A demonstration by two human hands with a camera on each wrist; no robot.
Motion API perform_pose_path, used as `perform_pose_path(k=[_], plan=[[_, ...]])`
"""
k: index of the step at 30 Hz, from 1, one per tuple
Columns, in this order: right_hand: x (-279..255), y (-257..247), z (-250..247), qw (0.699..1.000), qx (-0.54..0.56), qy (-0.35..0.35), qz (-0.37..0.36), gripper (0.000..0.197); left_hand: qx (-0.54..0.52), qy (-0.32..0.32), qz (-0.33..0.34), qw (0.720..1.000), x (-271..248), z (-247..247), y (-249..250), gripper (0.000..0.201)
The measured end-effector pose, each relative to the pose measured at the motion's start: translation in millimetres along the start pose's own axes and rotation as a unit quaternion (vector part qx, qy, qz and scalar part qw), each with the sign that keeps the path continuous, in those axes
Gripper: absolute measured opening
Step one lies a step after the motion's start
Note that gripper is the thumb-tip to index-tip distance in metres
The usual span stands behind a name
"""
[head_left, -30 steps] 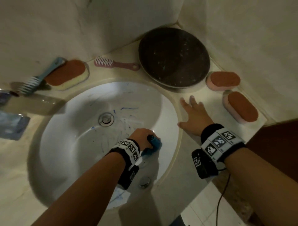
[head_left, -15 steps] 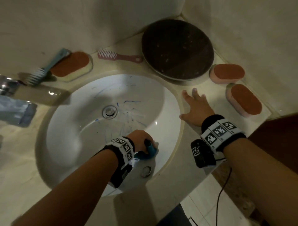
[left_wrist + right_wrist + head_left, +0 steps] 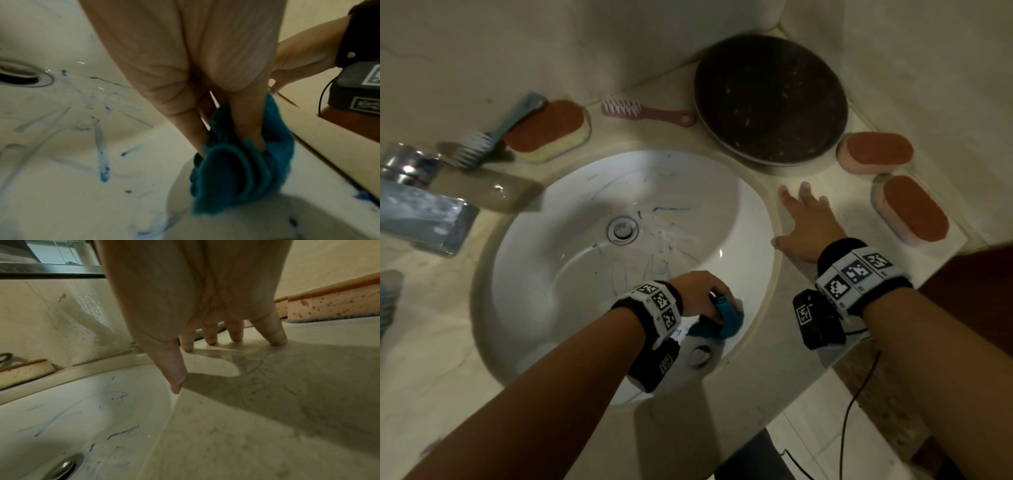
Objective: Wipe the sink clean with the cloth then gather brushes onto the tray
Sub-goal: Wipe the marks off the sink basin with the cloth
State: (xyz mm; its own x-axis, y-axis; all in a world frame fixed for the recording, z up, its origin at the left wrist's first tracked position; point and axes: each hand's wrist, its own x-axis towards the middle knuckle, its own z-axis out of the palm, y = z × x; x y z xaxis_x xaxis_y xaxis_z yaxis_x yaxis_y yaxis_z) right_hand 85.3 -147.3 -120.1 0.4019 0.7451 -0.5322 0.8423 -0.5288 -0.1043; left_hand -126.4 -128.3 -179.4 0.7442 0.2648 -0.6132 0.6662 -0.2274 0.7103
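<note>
Teal cloth bunched in L hand on sink wall; R hand flat, splayed on counter.

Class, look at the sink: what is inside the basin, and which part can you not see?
Inside the sink: blue marks, a drain, the left hand gripping a blue cloth. The basin under the cloth is hidden.

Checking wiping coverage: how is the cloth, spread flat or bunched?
Bunched: the teal cloth sits crumpled in folds under the left hand's fingers.
</note>
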Motion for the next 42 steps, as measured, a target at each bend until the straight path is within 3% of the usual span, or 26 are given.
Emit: perform_pose_path(k=[3,5,10,12,15,18,25,27,31,33,35,42], plan=[[0.5,0.0,1.6,1.0,-0.008,0.003,0.003,0.094,-0.05,0.087,0.017,0.995,9.2,0.3,10.3,0.034],[1.5,0.1,2.4,1.0,-0.01,0.007,0.003,0.095,-0.082,0.104,0.016,0.991,12.3,-0.9,19.3,0.035],[2.1,0.1,1.8,1.0,-0.012,0.008,0.003,0.095,-0.137,-0.058,0.0,0.989,-4.3,-1.8,16.0,0.044],[1.3,0.0,1.6,1.0,-0.01,0.006,0.004,0.095,-0.145,-0.082,-0.009,0.986,-14.2,-0.2,11.8,0.038],[0.3,0.2,1.8,1.0,-0.004,0.006,0.002,0.094,-0.081,-0.095,0.013,0.992,-22.3,0.4,7.9,0.033],[0.1,-0.1,2.1,1.0,0.001,0.007,0.003,0.094,-0.038,-0.105,0.033,0.993,-20.8,-0.4,7.5,0.04],[2.0,-0.4,3.1,1.0,-0.002,0.01,0.005,0.095,-0.014,0.043,0.019,0.999,-7.7,6.4,7.5,0.038],[2.0,-0.6,3.9,1.0,-0.005,0.012,0.005,0.095,-0.015,0.026,0.021,0.999,-7.6,5.5,9.1,0.038],[0.7,-1.6,3.7,1.0,-0.001,0.013,0.008,0.094,-0.014,-0.071,0.027,0.997,-12.1,2.3,11.7,0.033],[0.0,-2.4,2.2,1.0,0.001,0.008,0.009,0.095,-0.011,-0.075,0.027,0.997,-10.2,1.5,12.0,0.032],[-0.2,-3.1,1.0,1.0,-0.001,0.004,0.01,0.095,-0.003,-0.052,0.021,0.998,-4.9,-0.1,12.4,0.032],[0.7,-3.3,0.9,1.0,-0.016,0.001,0.006,0.096,0.016,0.137,-0.007,0.99,29.6,-7.7,10.3,0.033]])
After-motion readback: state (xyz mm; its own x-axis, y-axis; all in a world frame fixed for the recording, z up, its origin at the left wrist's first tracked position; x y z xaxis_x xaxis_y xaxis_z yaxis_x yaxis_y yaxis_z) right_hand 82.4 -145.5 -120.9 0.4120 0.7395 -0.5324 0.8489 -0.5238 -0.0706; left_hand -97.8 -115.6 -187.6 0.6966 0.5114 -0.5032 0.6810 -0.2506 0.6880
